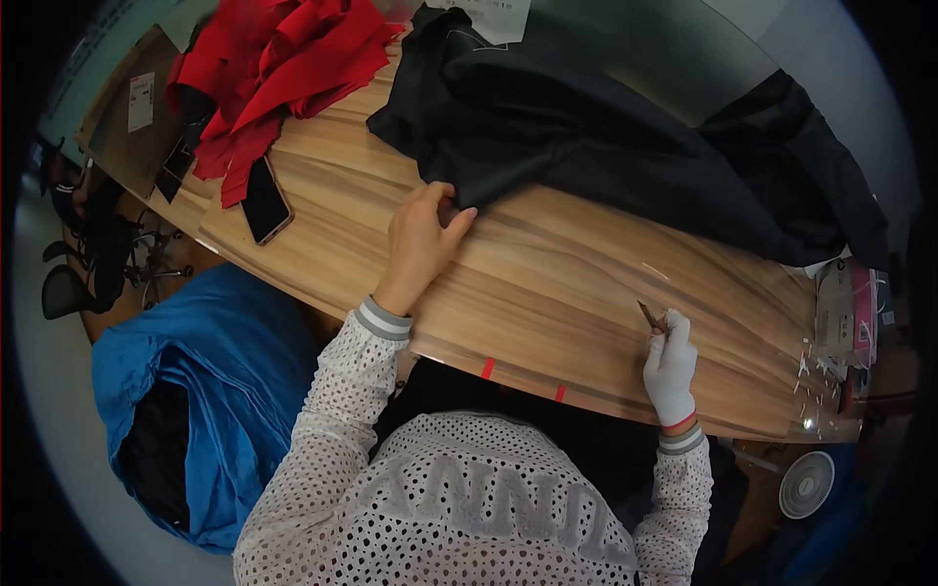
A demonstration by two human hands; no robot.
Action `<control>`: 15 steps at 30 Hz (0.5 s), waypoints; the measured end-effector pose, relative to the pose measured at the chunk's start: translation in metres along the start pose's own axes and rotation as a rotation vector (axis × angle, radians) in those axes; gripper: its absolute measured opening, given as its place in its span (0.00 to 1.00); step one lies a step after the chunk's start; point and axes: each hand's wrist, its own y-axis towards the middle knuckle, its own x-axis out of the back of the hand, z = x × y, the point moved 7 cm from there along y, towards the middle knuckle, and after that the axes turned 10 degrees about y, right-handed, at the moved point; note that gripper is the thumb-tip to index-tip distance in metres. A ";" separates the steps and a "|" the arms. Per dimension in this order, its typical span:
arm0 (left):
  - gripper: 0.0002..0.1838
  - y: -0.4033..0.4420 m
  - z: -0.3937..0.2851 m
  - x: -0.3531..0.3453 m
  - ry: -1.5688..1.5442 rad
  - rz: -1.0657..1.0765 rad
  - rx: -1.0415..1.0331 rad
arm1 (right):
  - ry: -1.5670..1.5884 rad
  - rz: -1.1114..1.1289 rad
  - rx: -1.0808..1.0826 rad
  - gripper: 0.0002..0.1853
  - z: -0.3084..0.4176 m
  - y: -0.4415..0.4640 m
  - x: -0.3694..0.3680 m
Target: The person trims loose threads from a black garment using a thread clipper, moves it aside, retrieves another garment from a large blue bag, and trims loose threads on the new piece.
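Observation:
Black fabric (586,127) stretches across the back of the wooden table (547,283). My left hand (422,239), bare, pinches the near left corner of this fabric between thumb and fingers. On the right, my right hand (671,366) wears a white glove with a red edge at the wrist. Its fingers are closed around a small pointed metal tool (647,314), whose tip points up and left above the bare wood. The tool's lower part is hidden in the glove, and its exact kind cannot be made out.
Red fabric strips (283,59) and a phone (266,202) lie at the left, near a cardboard box (127,107). A box with pink edging (848,313) and small scraps are at the right end. Below are a blue bag (225,391) and a small fan (808,485).

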 end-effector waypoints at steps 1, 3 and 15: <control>0.24 0.005 -0.007 0.015 0.034 -0.139 -0.071 | 0.072 -0.113 0.048 0.17 0.016 0.012 0.009; 0.25 0.021 -0.024 0.052 0.072 -0.379 -0.169 | 0.146 -0.236 0.107 0.18 0.036 0.040 0.035; 0.31 0.233 0.034 0.055 0.441 -0.124 -0.070 | -0.192 -0.070 0.156 0.32 0.044 0.282 0.051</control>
